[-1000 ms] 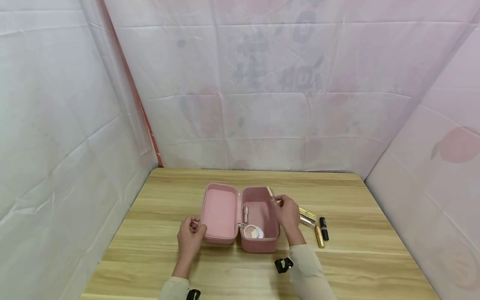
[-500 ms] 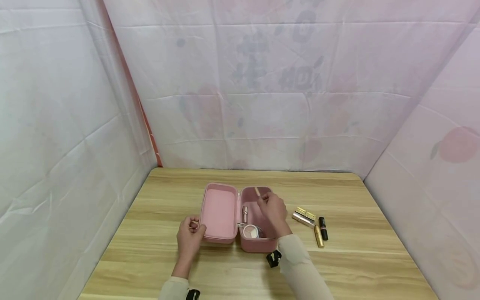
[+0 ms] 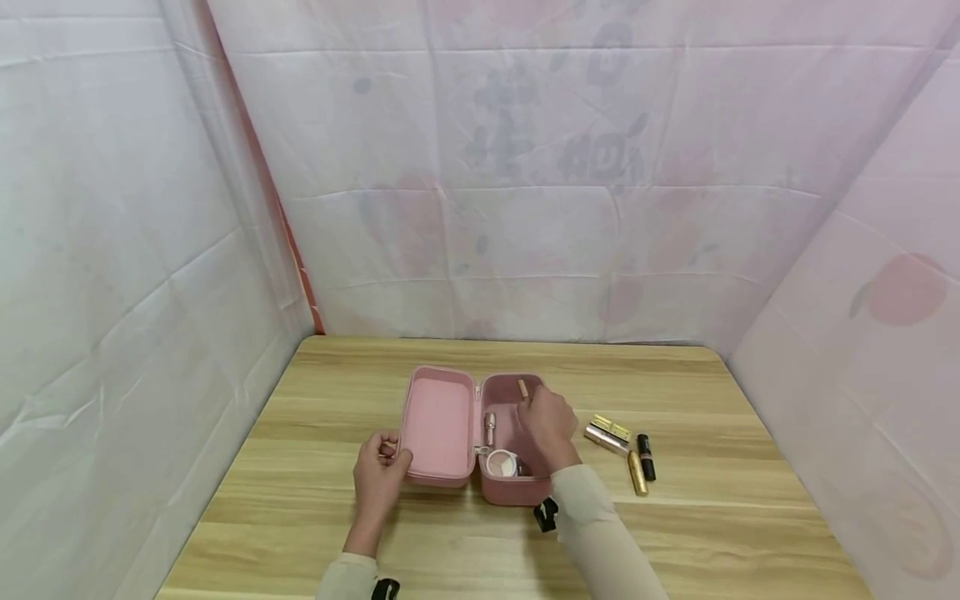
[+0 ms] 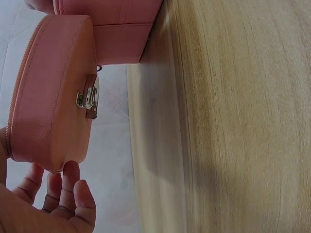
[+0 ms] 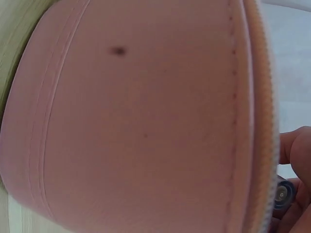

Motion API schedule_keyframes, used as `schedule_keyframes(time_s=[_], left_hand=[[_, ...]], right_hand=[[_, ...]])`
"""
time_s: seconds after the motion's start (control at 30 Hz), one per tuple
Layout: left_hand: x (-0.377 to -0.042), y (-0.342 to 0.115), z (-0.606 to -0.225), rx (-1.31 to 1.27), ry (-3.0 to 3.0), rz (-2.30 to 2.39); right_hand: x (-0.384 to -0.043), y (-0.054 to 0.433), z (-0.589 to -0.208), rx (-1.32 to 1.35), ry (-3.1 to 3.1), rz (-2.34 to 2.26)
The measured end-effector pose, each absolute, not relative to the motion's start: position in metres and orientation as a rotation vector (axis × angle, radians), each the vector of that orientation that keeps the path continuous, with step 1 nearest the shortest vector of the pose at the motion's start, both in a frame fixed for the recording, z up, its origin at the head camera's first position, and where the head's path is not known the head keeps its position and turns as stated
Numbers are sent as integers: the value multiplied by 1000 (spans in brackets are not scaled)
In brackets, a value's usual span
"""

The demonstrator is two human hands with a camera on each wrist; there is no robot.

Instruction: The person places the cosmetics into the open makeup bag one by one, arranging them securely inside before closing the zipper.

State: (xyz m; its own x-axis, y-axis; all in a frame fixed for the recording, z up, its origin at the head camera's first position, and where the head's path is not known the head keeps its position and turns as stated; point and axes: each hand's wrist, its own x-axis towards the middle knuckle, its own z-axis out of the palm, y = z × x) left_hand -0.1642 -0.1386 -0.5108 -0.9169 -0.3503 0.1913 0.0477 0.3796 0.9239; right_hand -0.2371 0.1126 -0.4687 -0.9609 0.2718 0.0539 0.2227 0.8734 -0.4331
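A pink zippered cosmetic case (image 3: 517, 492) lies spread on the table, its lid (image 3: 439, 425) folded out to the left. My left hand (image 3: 377, 477) holds the lid's outer edge, thumb on the rim and fingers beneath; the left wrist view shows the fingertips (image 4: 71, 171) under it. Inside the case body, my right hand (image 3: 547, 421) pinches a slim cosmetic tube (image 3: 523, 388) with a tan end. The right wrist view shows the tube's round end (image 5: 283, 194) past the zippered rim. A pink lipstick tube (image 3: 491, 429) and a round three-shade compact (image 3: 502, 463) lie in the case.
To the case's right lie a gold patterned box (image 3: 612, 427), a silvery-pink tube (image 3: 606, 439), a gold tube (image 3: 638, 473) and a black tube (image 3: 647, 457). The wooden table (image 3: 345, 375) meets cloth walls at the back and sides.
My right hand has moved left from the case's right rim and down into the body with the slim cosmetic tube. My left hand stays on the lid.
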Motion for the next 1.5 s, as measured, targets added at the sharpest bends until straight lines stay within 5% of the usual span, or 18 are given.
schedule_keyframes(time_s=[0.4,0.77,1.5], left_hand=[[-167,-141,-511,267,-2291,-1542],[-166,-140,-511,267,-2284,-1567],[-164,-138,-512,238,-2277,-1540]], right_hand=[[-230,117,-466,-285,-2929,528],[-210,128,-452,434,-3010,375],[-175,189,-499,572,-2399,637]])
